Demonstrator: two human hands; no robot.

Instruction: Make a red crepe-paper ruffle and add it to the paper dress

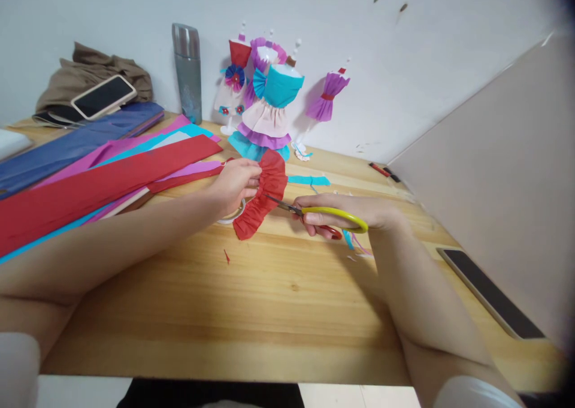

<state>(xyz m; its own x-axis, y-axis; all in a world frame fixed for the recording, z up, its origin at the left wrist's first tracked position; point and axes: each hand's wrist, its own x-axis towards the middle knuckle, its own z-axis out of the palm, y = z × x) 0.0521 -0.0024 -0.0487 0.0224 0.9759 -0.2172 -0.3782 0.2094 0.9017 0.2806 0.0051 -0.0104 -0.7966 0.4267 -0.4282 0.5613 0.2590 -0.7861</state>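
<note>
Pale wall [314, 12] rises behind my wooden table [269, 312], whose near and side edges run partly out of view. My left hand [236, 183] pinches the upper left edge of a gathered red piece [272, 183], which lies in front of the dressed miniature stand [284, 87]; my fingers cover that edge, so exactly where they press is hard to see. Beneath them shows a pale ring [230, 220], its far part hidden by my hand. My right hand [327, 205] is closed around scissors [336, 211] with yellow and red handles, my fingers masking part of the loops. The blade tips meet the red piece near its middle; whether they are parted I cannot tell. Left of me, coloured strips [112, 183] overlap, some buried beneath others and cut off by the frame, as is a white object [11, 144]. Teal scraps [347, 239] peek out by my right wrist, mostly too small to make out.
</note>
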